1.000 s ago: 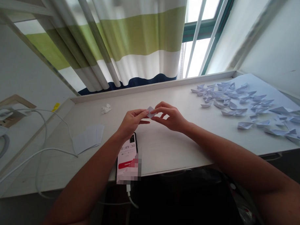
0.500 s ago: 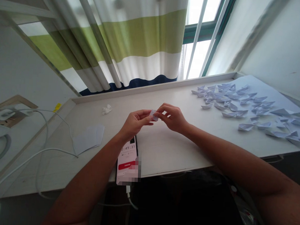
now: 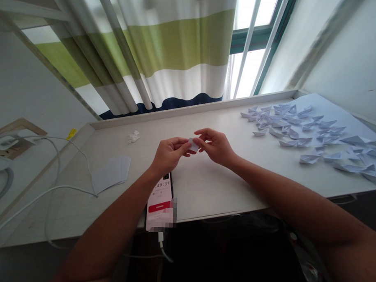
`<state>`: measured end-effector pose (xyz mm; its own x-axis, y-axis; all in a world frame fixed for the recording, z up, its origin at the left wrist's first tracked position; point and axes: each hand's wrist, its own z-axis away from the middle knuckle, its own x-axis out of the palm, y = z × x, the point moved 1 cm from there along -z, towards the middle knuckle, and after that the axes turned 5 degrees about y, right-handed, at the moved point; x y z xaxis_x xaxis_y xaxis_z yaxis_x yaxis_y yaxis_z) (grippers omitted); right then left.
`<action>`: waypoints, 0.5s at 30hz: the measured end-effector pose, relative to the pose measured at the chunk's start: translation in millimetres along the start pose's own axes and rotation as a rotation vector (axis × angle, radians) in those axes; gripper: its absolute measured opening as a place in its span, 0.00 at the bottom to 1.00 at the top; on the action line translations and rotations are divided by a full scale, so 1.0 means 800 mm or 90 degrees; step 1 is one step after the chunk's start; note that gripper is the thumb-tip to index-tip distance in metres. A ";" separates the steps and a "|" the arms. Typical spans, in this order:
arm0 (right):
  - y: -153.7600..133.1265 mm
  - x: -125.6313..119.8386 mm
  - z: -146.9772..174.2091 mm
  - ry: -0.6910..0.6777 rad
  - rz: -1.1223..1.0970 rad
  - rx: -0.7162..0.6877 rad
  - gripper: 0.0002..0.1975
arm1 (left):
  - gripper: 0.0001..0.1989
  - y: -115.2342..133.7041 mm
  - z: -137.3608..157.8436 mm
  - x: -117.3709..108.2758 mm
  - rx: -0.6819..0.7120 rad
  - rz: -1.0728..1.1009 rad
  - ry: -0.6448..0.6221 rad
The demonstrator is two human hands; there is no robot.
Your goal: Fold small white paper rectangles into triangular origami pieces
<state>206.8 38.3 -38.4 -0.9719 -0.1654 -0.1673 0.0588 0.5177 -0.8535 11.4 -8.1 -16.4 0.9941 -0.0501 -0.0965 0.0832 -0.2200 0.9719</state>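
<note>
A small folded piece of white paper (image 3: 193,145) is held up over the middle of the desk. My left hand (image 3: 172,152) pinches it between thumb and fingers from the left. On the other side my right hand (image 3: 215,146) grips its right edge with the thumb, the index finger lifted a little off it. The fingers cover part of the paper, so its full shape is hidden. Many folded paper boats (image 3: 287,120) lie on the right side of the desk.
A stack of white paper sheets (image 3: 111,174) rests at the left, with a crumpled tissue (image 3: 133,136) behind it. The phone (image 3: 160,201) lies at the desk's front edge, plugged into a cable. White cables (image 3: 66,187) loop across the left side.
The right index finger has lifted and spread away from the paper, and more of the paper shows. The left hand has stayed almost in place.
</note>
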 end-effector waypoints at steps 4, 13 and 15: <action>0.000 0.000 -0.002 -0.048 -0.031 0.026 0.24 | 0.23 -0.001 -0.001 -0.003 -0.013 -0.013 -0.015; 0.000 0.002 -0.003 -0.045 -0.081 0.046 0.24 | 0.23 0.001 0.001 -0.004 0.070 -0.114 0.065; 0.001 0.002 -0.003 -0.049 -0.097 0.050 0.25 | 0.21 0.002 0.003 -0.003 0.075 -0.107 0.069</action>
<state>204.7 40.4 -38.0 -0.9508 -0.3022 -0.0682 -0.0669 0.4152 -0.9073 8.7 -10.2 -15.2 0.9691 0.0999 -0.2257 0.2463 -0.3293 0.9115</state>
